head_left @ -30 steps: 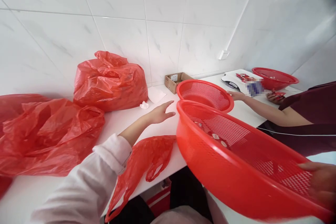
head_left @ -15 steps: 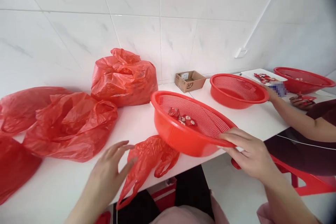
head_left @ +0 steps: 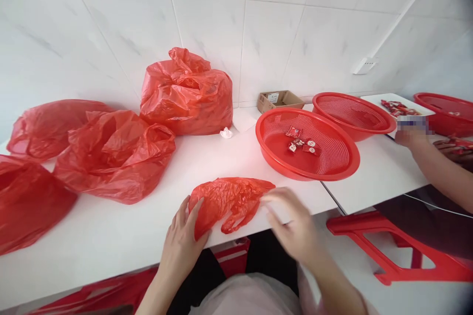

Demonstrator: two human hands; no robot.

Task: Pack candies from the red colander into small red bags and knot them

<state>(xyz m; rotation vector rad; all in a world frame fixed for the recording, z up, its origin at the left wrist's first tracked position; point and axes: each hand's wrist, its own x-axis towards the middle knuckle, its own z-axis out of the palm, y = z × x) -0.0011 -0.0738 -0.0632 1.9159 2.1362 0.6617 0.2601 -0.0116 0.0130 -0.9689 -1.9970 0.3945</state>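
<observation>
A crumpled red plastic bag (head_left: 225, 199) lies near the table's front edge, its handle loop turned towards me. My left hand (head_left: 183, 238) grips its left end, thumb below and fingers along the side. At the bag's right end is my right hand (head_left: 291, 221), blurred by motion, thumb and fingers apart; its fingertips meet or nearly meet the plastic. Behind it, a red colander-like basket (head_left: 273, 155) stands flat on the table with several small red-wrapped packets (head_left: 311, 143) inside.
Large red plastic bags (head_left: 188, 103) line the left and back. A crumpled white scrap (head_left: 226, 133), a small cardboard box (head_left: 264, 103) and a second red basket (head_left: 354, 128) stand towards the wall. At right, a co-worker's arm (head_left: 436, 165) reaches over the table; a red stool (head_left: 391, 246) stands below.
The red basket, tilted in my right hand before, now rests on the table, farther back. Both hands have come to the small red bag, whose dangling handle is drawn up.
</observation>
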